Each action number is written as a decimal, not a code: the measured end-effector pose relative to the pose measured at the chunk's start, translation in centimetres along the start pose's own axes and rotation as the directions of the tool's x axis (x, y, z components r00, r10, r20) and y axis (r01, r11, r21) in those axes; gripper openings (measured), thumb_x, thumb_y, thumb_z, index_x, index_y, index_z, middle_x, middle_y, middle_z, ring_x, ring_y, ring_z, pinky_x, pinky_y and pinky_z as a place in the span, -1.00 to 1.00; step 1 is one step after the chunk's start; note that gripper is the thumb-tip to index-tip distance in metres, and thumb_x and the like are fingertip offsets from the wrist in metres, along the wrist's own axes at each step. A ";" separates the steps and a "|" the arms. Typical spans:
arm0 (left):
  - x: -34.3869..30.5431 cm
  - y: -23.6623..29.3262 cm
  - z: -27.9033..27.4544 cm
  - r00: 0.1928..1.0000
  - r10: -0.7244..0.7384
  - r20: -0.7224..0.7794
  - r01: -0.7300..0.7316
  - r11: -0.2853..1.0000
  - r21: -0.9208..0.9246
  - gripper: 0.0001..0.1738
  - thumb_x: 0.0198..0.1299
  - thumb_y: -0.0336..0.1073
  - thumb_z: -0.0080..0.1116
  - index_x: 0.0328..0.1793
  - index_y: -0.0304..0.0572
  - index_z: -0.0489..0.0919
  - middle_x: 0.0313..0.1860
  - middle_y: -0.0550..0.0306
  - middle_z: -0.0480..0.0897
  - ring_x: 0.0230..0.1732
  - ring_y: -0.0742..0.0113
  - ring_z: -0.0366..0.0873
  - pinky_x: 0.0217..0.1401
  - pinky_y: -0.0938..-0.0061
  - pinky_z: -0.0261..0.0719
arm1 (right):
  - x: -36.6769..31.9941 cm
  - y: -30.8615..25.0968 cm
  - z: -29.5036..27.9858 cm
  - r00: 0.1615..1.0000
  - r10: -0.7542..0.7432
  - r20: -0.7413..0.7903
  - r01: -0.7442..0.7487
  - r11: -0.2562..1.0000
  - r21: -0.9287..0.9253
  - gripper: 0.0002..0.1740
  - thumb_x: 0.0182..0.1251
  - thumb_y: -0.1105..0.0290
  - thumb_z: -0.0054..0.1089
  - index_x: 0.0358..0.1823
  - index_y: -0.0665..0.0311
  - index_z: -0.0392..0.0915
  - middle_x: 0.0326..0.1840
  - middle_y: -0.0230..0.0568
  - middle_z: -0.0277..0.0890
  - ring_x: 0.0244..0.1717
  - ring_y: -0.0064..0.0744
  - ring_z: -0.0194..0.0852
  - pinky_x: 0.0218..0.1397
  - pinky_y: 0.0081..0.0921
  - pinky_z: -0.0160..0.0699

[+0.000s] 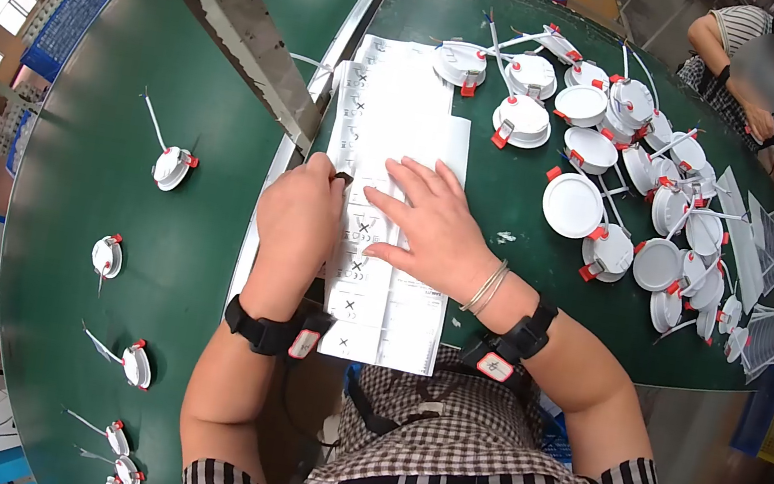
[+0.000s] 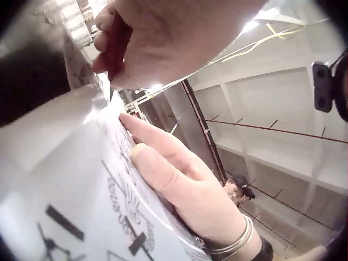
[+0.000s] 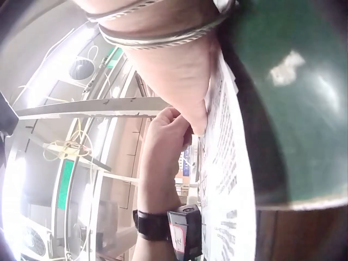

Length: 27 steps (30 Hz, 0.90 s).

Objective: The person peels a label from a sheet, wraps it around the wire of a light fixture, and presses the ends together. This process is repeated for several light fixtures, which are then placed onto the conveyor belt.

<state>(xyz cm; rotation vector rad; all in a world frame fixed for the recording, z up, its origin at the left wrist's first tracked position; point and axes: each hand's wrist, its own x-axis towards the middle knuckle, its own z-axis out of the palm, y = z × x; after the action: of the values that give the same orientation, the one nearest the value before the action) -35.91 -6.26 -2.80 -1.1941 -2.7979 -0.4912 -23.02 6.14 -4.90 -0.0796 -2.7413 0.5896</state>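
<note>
Printed white paper sheets [image 1: 412, 322] lie overlapping along the left edge of the green table. My right hand [image 1: 440, 225] rests flat on them with its fingers spread, and its thumb and fingertips touch the print. Beside it, my left hand [image 1: 296, 213] is curled at the sheets' left edge. Between its fingers it grips a dark red, flat-sided tool [image 2: 118, 46], whose kind I cannot tell. In the head view, only a small dark end of it shows past the fingers. From the right wrist, the left hand [image 3: 166, 141] appears just beyond the right one, close to the paper.
Several round white downlights [image 1: 573, 206] with red clips and wires crowd the table's right side. More lamps [image 1: 173, 168] sit on the green conveyor belt [image 1: 184, 311] at left. A metal post [image 1: 231, 15] rises by the sheets. Another person [image 1: 737, 75] is at upper right.
</note>
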 end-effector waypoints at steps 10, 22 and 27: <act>0.8 -0.8 -0.8 0.987 -0.016 0.162 0.035 0.993 -0.117 -0.78 0.14 -0.21 0.16 -0.34 -0.23 0.49 -0.50 0.00 0.61 -0.43 0.05 0.57 -0.35 0.26 0.47 | 1.2 0.0 -0.9 1.000 -0.024 -0.016 0.024 1.000 0.012 -0.48 -0.02 0.07 0.32 -0.02 0.15 0.55 0.13 -0.13 0.35 0.22 -0.13 0.20 0.29 -0.14 0.08; -3.4 1.1 -2.2 0.782 0.592 -0.195 -0.606 0.796 -0.016 -0.76 -0.13 -0.29 0.34 -0.48 -0.08 0.44 -0.65 0.19 0.42 -0.56 0.18 0.41 -0.48 0.31 0.31 | 3.3 3.0 -2.1 0.986 0.118 0.114 -0.147 0.942 0.300 -0.60 0.36 0.14 -0.14 -0.27 0.34 0.56 -0.22 0.03 0.55 -0.12 0.02 0.47 0.01 -0.19 0.40; -10.7 5.1 -8.3 0.549 0.815 -0.186 -0.829 0.501 -0.248 -0.65 -0.24 -0.19 0.43 -0.50 -0.08 0.43 -0.64 0.26 0.42 -0.62 0.28 0.33 -0.54 0.40 0.19 | 1.8 4.0 -2.3 0.979 0.109 0.171 -0.174 0.885 0.433 -0.53 0.38 0.07 -0.13 -0.24 0.38 0.56 -0.24 0.11 0.54 -0.16 0.04 0.47 -0.02 -0.26 0.42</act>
<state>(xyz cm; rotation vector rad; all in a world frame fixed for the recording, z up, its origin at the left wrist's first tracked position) -25.36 -12.96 4.47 -2.3204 -1.7447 -0.8271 -23.99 10.93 -4.03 -0.1323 -2.6701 1.2985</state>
